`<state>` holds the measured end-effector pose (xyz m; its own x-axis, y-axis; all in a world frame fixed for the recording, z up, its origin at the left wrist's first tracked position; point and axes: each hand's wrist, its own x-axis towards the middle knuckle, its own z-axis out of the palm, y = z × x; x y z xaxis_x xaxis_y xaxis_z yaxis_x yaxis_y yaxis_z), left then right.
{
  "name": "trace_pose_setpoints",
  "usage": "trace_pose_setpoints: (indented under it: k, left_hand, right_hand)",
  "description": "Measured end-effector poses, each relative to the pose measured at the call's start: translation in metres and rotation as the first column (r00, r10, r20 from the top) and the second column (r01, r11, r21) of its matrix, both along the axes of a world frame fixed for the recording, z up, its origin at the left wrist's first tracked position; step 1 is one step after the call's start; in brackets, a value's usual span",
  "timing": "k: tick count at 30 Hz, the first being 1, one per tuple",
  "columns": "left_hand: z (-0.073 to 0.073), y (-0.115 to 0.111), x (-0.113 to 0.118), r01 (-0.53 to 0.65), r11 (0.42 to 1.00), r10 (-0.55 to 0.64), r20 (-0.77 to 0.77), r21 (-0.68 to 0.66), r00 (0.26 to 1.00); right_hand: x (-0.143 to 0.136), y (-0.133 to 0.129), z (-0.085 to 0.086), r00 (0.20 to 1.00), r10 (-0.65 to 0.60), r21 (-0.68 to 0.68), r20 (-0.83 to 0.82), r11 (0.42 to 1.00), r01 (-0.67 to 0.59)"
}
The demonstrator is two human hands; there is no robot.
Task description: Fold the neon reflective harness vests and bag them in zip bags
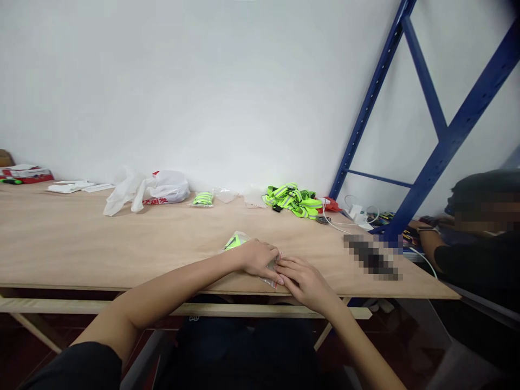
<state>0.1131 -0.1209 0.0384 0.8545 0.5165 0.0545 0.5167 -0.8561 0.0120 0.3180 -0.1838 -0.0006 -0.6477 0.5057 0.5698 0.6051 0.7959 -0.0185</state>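
A clear plastic zip bag (236, 240) with a neon yellow-green reflective strap inside lies near the table's front edge. My left hand (258, 258) rests over the bag, its fingers curled and pinching the right-hand end, where a thin red line shows. From the other side, my right hand (305, 280) holds the same end, with fingertips pressed together against it. The fingertips of both hands nearly meet there. Much of the bag's middle is hidden under my left hand.
At the back lie a heap of neon reflective straps (293, 200), a packed bag of the same straps (202, 199), clear empty bags (225, 194) and a white carrier bag (166, 187). A blue metal frame (430, 157) rises at right, with another person (483, 260) beyond it.
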Motion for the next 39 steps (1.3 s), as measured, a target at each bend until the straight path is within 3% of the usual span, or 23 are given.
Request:
trace_pose_setpoints:
  k: [7, 23, 31, 39]
  left_hand:
    - [-0.002, -0.002, -0.001, 0.025, 0.998, -0.025, 0.004, 0.049, 1.000]
    - [-0.006, -0.003, 0.002, 0.034, 0.992, -0.030, -0.040, 0.122, 0.999]
    - [0.006, 0.010, -0.007, 0.099, 0.989, -0.100, -0.003, -0.111, 0.995]
    - [0.005, 0.008, -0.013, 0.052, 0.992, -0.051, 0.014, -0.111, 0.999]
  right_hand:
    - [0.000, 0.001, -0.006, 0.996, 0.028, 0.086, -0.091, 0.996, -0.020]
    - [0.000, 0.000, -0.004, 0.998, -0.001, 0.014, -0.057, 1.000, 0.001]
    - [-0.003, 0.001, -0.004, 0.999, 0.015, -0.004, -0.046, 1.000, -0.015]
    - [-0.002, -0.003, -0.003, 0.997, 0.022, 0.010, -0.072, 1.000, -0.021]
